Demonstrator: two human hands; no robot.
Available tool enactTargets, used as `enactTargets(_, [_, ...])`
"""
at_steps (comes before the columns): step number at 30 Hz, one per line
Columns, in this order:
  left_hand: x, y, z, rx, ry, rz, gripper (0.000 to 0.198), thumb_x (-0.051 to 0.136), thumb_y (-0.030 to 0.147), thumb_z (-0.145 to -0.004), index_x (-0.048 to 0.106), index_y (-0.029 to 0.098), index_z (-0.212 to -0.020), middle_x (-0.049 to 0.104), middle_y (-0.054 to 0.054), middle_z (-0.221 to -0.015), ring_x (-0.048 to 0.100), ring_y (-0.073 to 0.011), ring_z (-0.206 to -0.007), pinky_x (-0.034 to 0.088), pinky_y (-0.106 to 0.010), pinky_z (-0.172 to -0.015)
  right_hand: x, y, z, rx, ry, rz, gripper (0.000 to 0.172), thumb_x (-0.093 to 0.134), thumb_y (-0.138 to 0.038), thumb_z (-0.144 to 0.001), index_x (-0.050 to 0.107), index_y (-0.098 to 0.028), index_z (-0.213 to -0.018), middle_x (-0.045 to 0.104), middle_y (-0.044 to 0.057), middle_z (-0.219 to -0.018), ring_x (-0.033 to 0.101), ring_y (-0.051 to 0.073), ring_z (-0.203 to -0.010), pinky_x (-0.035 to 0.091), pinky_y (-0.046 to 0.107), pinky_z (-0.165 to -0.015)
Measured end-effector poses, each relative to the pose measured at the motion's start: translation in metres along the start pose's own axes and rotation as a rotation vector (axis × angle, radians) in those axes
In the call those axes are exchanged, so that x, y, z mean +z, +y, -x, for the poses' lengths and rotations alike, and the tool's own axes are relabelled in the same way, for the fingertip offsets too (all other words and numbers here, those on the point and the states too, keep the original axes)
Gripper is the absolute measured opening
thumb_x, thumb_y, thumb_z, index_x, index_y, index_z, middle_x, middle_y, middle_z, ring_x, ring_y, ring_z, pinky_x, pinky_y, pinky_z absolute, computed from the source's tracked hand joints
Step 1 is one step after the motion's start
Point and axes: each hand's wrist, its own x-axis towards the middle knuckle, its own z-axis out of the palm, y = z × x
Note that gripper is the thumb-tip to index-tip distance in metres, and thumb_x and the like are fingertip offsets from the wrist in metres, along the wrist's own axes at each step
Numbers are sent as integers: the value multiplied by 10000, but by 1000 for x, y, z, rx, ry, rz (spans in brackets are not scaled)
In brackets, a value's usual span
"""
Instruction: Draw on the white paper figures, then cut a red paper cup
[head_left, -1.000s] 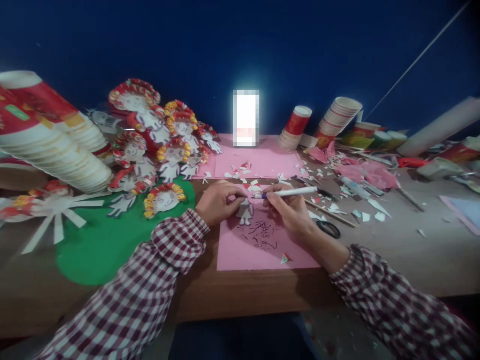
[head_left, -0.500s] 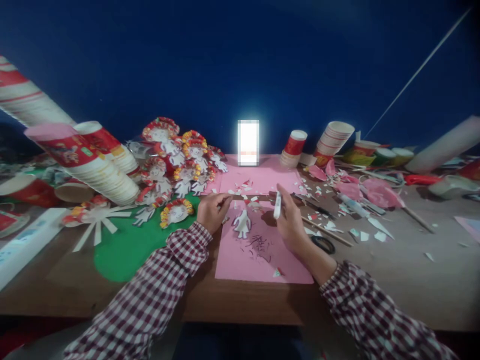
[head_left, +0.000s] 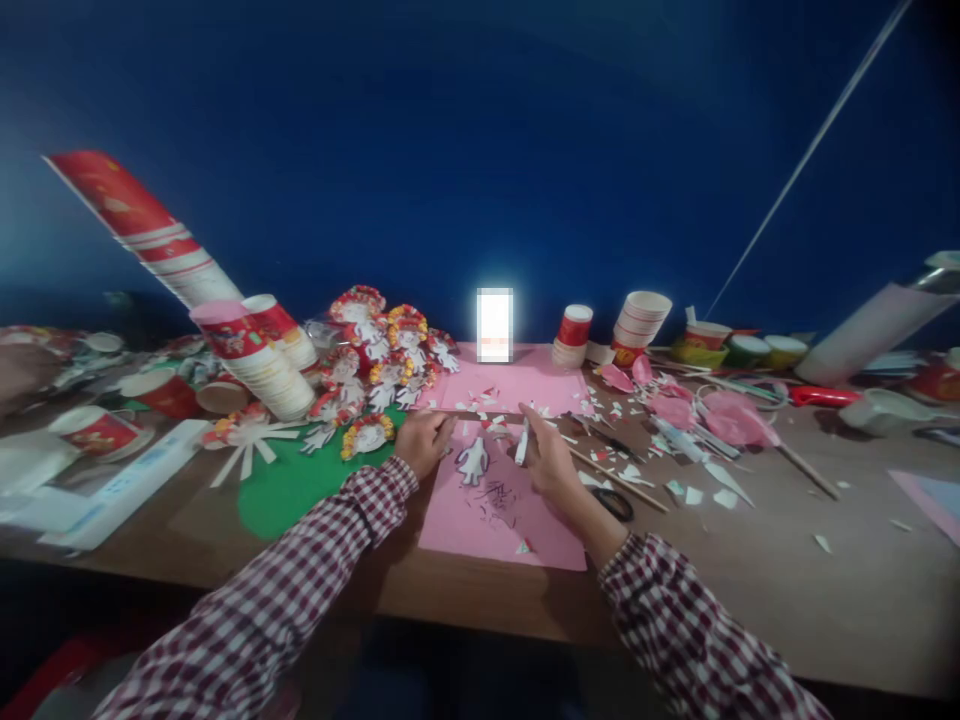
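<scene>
My right hand (head_left: 553, 465) is closed round a short white marker pen (head_left: 521, 444), held upright over the right side of a pink sheet (head_left: 465, 530). At the sheet's upper left edge rests my left hand (head_left: 421, 443), fingers curled, with no object visible in it. Between the hands a small white paper figure (head_left: 473, 462) with a dark outline lies on the sheet. Dark scribbled strokes mark the pink paper just below the figure. Close to my left hand is a paper head with a yellow and red frill (head_left: 368, 436), on a green sheet (head_left: 281, 495).
Several frilled paper figures (head_left: 390, 385) stand clustered at left. Stacked paper cups (head_left: 259, 360) lean behind them, with another cup stack (head_left: 641, 325) at back right. A bright screen (head_left: 495, 325) stands at the back. Scissors (head_left: 613, 503), a wooden stick (head_left: 630, 485) and scraps lie right.
The camera view has swung, so the table sits lower and more of its left side shows. My right hand has come slightly closer to my left, still holding the marker pen.
</scene>
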Motion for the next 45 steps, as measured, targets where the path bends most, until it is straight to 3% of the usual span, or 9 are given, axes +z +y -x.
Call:
enactTargets(4, [-30, 9, 31, -59, 53, 8, 372, 352, 340, -921, 580, 180, -675, 602, -51, -689, 553, -175, -735, 424, -317, -740, -4, -3, 0, -50, 11, 74, 519, 391, -148, -810, 474, -166, -1322, 654, 98, -1027, 595, 217, -905, 450, 329, -815])
enactTargets(9, [-62, 22, 96, -136, -9, 13, 281, 406, 325, -902, 607, 205, -746, 634, -57, -770, 578, -195, -794, 446, -339, -762, -8, -2, 2, -80, -36, 201, 531, 373, -140, -825, 434, -145, -1353, 660, 123, -1016, 602, 231, -898, 451, 328, -797])
enactTargets(13, [-70, 25, 139, -165, -20, 35, 243, 423, 293, -897, 622, 220, -779, 649, -54, -800, 582, -203, -813, 457, -359, -772, -10, -3, 4, -128, -54, 339, 535, 413, -134, -814, 452, -145, -1347, 638, 143, -1102, 553, 263, -1008, 437, 352, -831])
enactTargets(16, [-66, 23, 155, -177, 42, 36, 249, 421, 293, -903, 625, 202, -791, 643, -55, -801, 579, -194, -817, 457, -352, -778, -12, -5, 2, -103, -42, 383, 523, 389, -136, -824, 466, -161, -1341, 653, 126, -1078, 547, 262, -1016, 440, 348, -823])
enactTargets(21, [-57, 25, 156, -190, 99, -43, 269, 425, 303, -906, 606, 183, -747, 610, -50, -757, 558, -184, -792, 441, -336, -766, -19, -7, -1, -107, 4, 336, 514, 323, -154, -846, 472, -152, -1337, 649, 105, -1112, 572, 233, -995, 432, 322, -846])
enactTargets(26, [-58, 32, 155, -191, 95, -93, 268, 432, 312, -905, 572, 182, -717, 588, -42, -747, 543, -177, -780, 428, -327, -765, -19, -3, 1, -36, 4, 224, 495, 319, -277, -882, 476, -146, -1332, 693, 62, -774, 623, 184, -720, 455, 256, -659])
enactTargets(30, [-59, 35, 157, -188, 86, -108, 272, 437, 333, -903, 570, 181, -720, 586, -39, -750, 538, -171, -779, 423, -324, -766, -13, 4, 1, -80, 50, 349, 502, 446, -226, -796, 533, -102, -1275, 691, 128, -941, 631, 210, -770, 460, 293, -710])
enactTargets(35, [-60, 34, 158, -181, 86, -103, 274, 431, 326, -905, 581, 179, -729, 595, -38, -753, 543, -168, -786, 422, -328, -785, -13, 10, 1, -156, 42, 389, 417, 407, -140, -778, 661, -128, -1107, 709, 117, -911, 647, 212, -804, 465, 289, -731])
enactTargets(45, [-59, 33, 160, -155, 100, -86, 241, 447, 295, -895, 590, 183, -736, 601, -38, -759, 544, -167, -788, 426, -338, -790, -10, 23, 0, -253, 150, 553, 373, 481, -191, -769, 662, -112, -1085, 691, 142, -1016, 636, 251, -920, 472, 330, -803])
